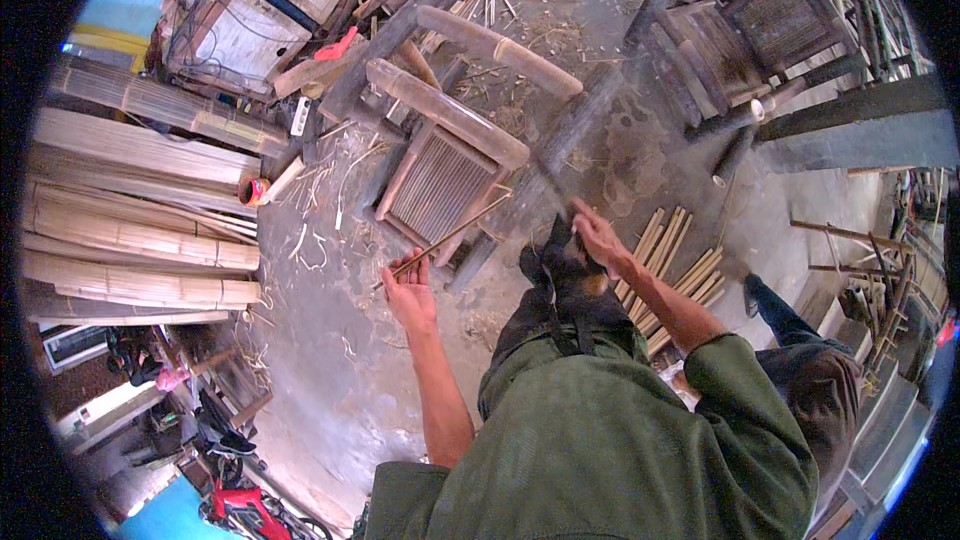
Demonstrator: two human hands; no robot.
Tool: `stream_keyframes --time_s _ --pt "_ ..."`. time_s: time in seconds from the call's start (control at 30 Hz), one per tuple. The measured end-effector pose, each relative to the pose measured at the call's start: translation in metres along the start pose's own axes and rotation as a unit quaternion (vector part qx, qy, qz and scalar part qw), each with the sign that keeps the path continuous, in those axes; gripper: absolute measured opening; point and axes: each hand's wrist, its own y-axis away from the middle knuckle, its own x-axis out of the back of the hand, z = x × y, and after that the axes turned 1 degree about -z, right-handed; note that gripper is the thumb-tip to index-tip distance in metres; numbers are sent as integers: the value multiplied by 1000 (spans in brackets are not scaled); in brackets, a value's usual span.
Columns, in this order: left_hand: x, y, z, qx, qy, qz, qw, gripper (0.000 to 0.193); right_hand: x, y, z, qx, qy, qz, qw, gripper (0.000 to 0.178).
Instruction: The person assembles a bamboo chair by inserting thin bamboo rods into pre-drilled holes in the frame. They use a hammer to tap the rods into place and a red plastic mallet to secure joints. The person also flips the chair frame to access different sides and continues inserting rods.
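Note:
My left hand (pixel 408 285) grips the near end of a thin bamboo strip (pixel 450 233) that slants up and right toward a slatted bamboo chair frame (pixel 440 180). My right hand (pixel 598 235) is raised above my knee and closed around a dark blade handle (pixel 555 180), blurred by motion, near the strip's far end. A black cloth (pixel 560 275) lies over my knee under the right hand. I wear green clothing.
Cut bamboo slats (pixel 675 250) lie on the floor right of my knee. Stacked bamboo mats (pixel 130 230) fill the left. Thick bamboo poles (pixel 500 45) and a dark finished chair (pixel 770 25) stand farther off. Shavings litter the concrete floor (pixel 340 360).

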Motion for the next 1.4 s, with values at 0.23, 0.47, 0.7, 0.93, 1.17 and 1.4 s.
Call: stream_keyframes --time_s 0.23,0.47,0.7,0.93,1.17,1.4 --pt "-7 0 -15 41 45 -19 998 37 1 15 -27 -66 -119 21 990 50" --pt "-37 6 -20 94 107 -56 988 37 -8 17 -3 3 -32 -118 992 58" --pt "-50 36 -38 173 102 -126 972 41 -40 36 -128 172 -76 7 982 62" --pt "-105 113 -4 20 -406 -332 851 38 -15 43 -166 271 -1 -24 962 58" --pt "-147 100 -8 -75 -508 -345 786 21 -29 44 -187 192 -36 -18 980 57" --pt "-184 107 -5 101 -201 -263 938 27 36 41 -183 375 191 140 896 58"
